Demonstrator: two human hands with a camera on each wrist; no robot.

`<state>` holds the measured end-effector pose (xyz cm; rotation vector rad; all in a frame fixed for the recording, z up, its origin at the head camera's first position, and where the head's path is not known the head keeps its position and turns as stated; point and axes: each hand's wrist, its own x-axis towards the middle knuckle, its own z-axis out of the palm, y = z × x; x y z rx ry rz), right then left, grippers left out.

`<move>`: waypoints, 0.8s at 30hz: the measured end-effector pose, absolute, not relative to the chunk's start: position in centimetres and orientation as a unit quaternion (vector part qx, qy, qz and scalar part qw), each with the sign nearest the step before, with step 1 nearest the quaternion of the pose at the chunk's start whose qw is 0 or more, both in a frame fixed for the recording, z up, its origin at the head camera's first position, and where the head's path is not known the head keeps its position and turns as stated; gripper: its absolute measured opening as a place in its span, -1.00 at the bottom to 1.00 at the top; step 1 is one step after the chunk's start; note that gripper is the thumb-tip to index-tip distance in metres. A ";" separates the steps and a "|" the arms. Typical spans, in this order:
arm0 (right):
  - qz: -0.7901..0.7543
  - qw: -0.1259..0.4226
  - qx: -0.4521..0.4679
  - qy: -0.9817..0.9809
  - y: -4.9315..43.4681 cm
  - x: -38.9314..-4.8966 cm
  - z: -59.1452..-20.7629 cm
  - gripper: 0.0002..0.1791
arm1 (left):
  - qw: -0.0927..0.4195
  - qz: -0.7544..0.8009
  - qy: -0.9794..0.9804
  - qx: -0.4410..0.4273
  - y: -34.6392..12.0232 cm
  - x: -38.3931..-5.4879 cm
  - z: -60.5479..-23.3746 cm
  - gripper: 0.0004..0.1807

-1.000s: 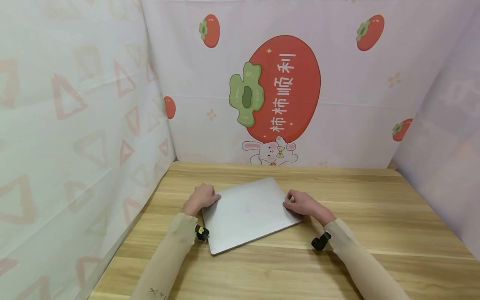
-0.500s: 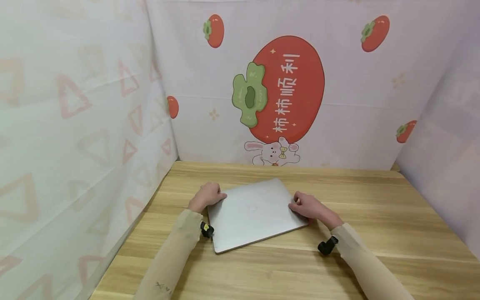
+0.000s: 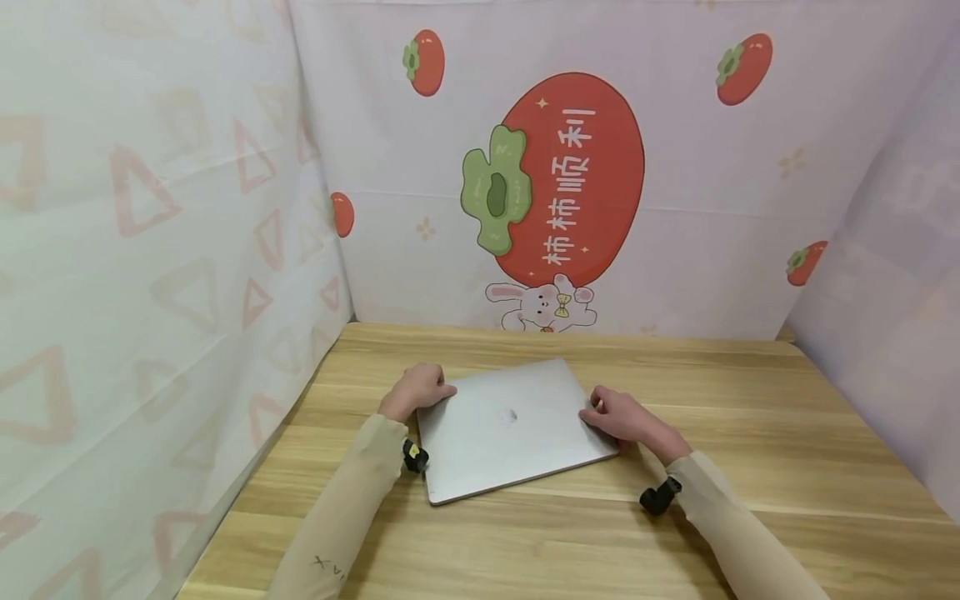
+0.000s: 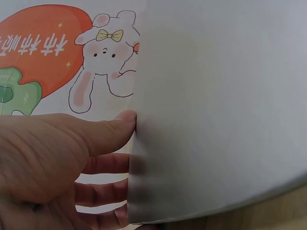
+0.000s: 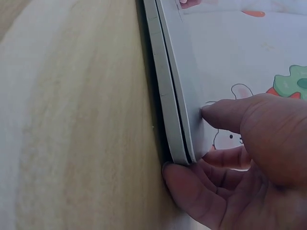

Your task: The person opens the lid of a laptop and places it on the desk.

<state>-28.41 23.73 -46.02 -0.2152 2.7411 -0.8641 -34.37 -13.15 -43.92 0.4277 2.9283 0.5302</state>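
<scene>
A closed silver laptop (image 3: 517,450) lies askew on the wooden table, lid up, with a small shiny logo in its middle. My left hand (image 3: 417,390) grips its left edge, thumb by the lid and fingers reaching along the side in the left wrist view. At the right edge my right hand (image 3: 618,417) holds the laptop near a corner. The right wrist view shows the thumb on the lid and a fingertip under the corner, with a dark narrow gap between lid and base. Some fingertips are hidden beneath the laptop.
The wooden table (image 3: 525,550) runs up to a white backdrop (image 3: 397,275) printed with red persimmons and a rabbit. White cloth (image 3: 210,333) hangs on the left, another cloth (image 3: 885,333) on the right. Small black cameras (image 3: 660,497) are worn at both wrists.
The laptop has shifted slightly to the right, both hands moving along with it and keeping their hold on its sides. In the last half second it has barely moved.
</scene>
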 end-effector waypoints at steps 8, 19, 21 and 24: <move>-0.312 0.133 -0.068 0.938 24.5 -28.0 -46.1 -0.67 | 0.070 0.185 0.970 0.141 -12.5 -34.8 -44.2 -0.66; -0.328 0.138 -0.065 0.932 25.1 -27.2 -46.0 -0.59 | 0.084 0.183 0.968 0.147 -11.4 -35.4 -44.1 -0.68; -0.327 0.139 -0.064 0.933 25.1 -27.2 -45.9 -0.58 | 0.089 0.185 0.968 0.146 -11.3 -35.5 -44.0 -0.67; -0.327 0.142 -0.060 0.932 25.2 -27.1 -45.8 -0.58 | 0.092 0.188 0.967 0.148 -11.1 -35.6 -43.9 -0.65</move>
